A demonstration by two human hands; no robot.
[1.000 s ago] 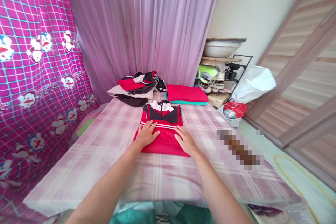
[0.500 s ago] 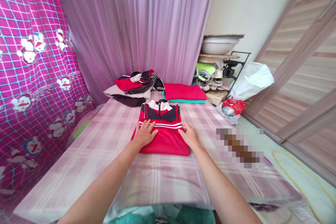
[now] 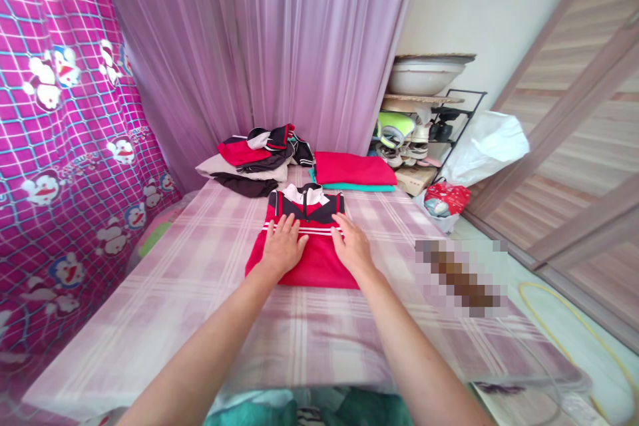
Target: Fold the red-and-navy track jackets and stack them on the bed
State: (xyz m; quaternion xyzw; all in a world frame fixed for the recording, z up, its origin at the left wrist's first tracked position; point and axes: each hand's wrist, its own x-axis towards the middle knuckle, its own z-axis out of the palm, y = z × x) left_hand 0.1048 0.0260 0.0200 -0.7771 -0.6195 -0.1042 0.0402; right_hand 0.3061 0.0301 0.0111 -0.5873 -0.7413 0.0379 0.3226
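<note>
A folded red and black polo shirt (image 3: 315,267) with a white collar, a short front zip and white stripes lies on the plaid-covered table (image 3: 190,306), collar facing away from me. My left hand (image 3: 284,243) rests flat on the left part of the shirt, fingers spread and pointing toward the collar. On the shirt's right side lies my right hand (image 3: 352,243), open too, its fingertips close to the white stripes. Neither hand grips the fabric.
Behind the shirt to the left is a loose heap of clothes (image 3: 254,163). A neat stack of red and teal folded garments (image 3: 354,170) sits at the back edge. A shoe rack (image 3: 417,126) and plastic bags (image 3: 486,146) stand beyond the table's right side.
My right hand has moved from the shirt's right edge inward and farther up onto it. My left hand has slid slightly right and forward. The camera view has shifted a little.
</note>
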